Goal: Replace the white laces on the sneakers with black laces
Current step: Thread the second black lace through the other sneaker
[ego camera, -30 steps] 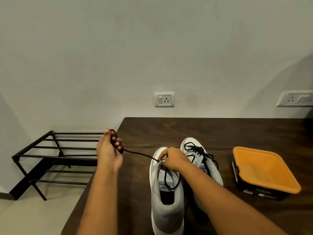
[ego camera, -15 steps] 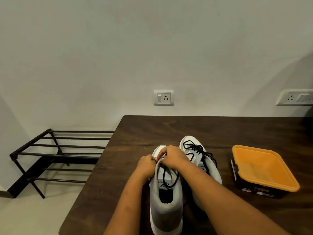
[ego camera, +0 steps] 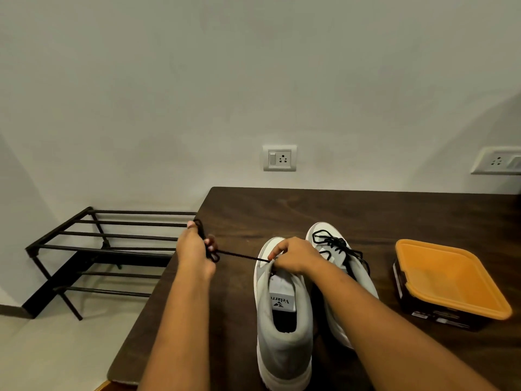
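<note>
Right now the black lace (ego camera: 239, 255) runs taut and nearly level from the front of the near sneaker (ego camera: 282, 328) out to the left, long axis across the table (ego camera: 366, 210). Left hand (ego camera: 197, 249) is curled round the loose end, well off the shoe's left side. Right hand (ego camera: 294, 256) pinches the lace at the eyelets, so it's nearer for the next threading, imo. 2nd sneaker (ego camera: 335, 249), already black-laced, sits just beside it on the right, w/ an orange tub (ego camera: 451, 280) beyond.

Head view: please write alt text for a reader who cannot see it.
The left hand holds a black lace taut while the right hand pinches it at a grey sneaker. A second sneaker, laced black, and an orange-lidded box stand to the right on a table.
</note>
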Motion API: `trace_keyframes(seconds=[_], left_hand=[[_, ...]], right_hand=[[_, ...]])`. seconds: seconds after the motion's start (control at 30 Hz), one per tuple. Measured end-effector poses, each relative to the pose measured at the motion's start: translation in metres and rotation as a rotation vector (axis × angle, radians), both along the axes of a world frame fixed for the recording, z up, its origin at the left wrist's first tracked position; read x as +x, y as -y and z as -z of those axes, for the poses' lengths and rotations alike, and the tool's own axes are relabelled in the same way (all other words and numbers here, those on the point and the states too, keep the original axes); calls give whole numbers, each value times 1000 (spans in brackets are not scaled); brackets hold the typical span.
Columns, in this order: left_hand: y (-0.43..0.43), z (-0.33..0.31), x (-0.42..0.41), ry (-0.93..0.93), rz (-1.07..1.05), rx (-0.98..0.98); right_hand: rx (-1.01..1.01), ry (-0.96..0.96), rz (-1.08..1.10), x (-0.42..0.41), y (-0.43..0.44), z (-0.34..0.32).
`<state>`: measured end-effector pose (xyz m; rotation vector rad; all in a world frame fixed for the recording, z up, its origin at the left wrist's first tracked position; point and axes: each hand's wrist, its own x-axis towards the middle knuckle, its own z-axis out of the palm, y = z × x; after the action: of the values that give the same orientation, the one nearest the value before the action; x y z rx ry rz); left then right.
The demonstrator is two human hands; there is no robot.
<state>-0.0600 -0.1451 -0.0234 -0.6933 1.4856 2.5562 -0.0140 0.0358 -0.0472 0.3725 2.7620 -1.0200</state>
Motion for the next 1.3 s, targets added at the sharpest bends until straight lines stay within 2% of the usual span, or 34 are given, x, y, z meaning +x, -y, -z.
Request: trace_keyframes(seconds=[0.07,0.17,0.27,0.33,0.43,0.57,0.63,0.73,0.8,0.93,1.07,1.13,1.2,1.3], left_hand=[[2,8,-1,-51,106,-369],[-2,28,0,-282,266,-923],[-11,38,6,-398,603,-1269],[-22,43,13,-407,757,-1374],[-36,49,21,-371,830,-1288],[-46,56,19,-416,795,-1254],[-49,57,19,-415,707,-1224],[-43,54,15,-351,451,-1220],[-37,52,13,-299,384,-1212],[-38,54,17,-196,388,-1260],[-40,51,20,-136,471,-1405],[-40,49,20,-144,531,-1365],[-42,45,20,-233,548,-1248],[-47,28,25,-422,518,-1085]], right_hand=[[-11,-5,-6,0,-1,-1],[-39,-30,23,0,-7,-3],[-10,-45,67,-1,-17,-1],[-12,-5,51,0,-22,-2],[84,76,-35,-1,-23,-5],[215,181,-140,0,-22,-6],[297,180,-146,1,-24,-8],[379,183,-122,2,-30,-12],[411,203,-131,1,-33,-12],[439,164,-104,2,-31,-15],[436,152,-67,4,-30,-13],[409,166,-77,5,-29,-15],[317,132,-51,5,-29,-21],[-74,-46,45,12,-29,-34]])
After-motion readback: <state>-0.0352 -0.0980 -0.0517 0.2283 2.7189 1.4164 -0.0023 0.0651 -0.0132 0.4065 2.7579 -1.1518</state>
